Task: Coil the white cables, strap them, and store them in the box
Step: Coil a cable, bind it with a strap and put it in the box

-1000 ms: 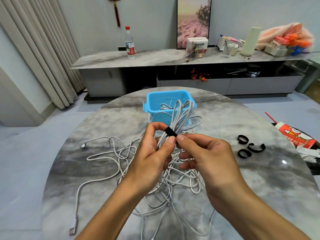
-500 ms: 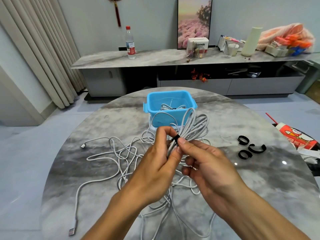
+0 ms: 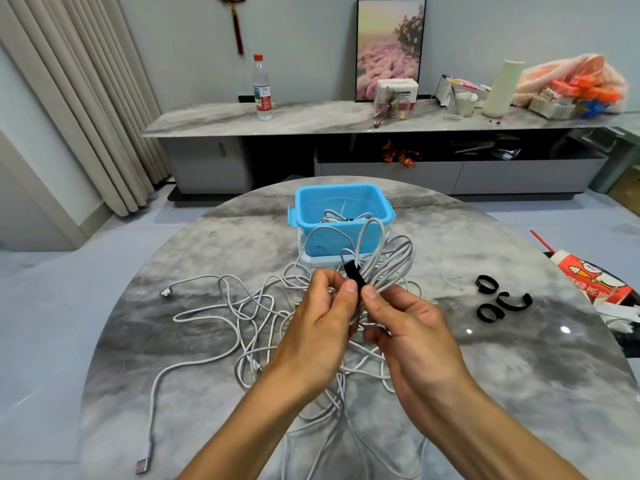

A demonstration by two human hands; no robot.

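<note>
**Inspector:** Nearest the camera, above the marble table point(image 3: 519, 393), both hands are raised. The left hand point(image 3: 322, 327) and right hand point(image 3: 412, 337) meet thumb to thumb, each pinching the black strap point(image 3: 352, 273) that wraps the coiled white cable point(image 3: 388, 261).

**Clerk:** Which way does the coil lie?

**Inspector:** Its loops fan up and away to the right of the strap, towards the blue box point(image 3: 341, 216). Beneath the hands, loose white cables point(image 3: 221, 317) sprawl uncoiled on the table. Three spare straps point(image 3: 498, 301) lie well to the right.

**Clerk:** And the box?

**Inspector:** Straight ahead, just beyond the coil, already holding some cable. In my judgement strapping is nearly finished; the drop is a short forward reach, either hand about equally near.
</note>
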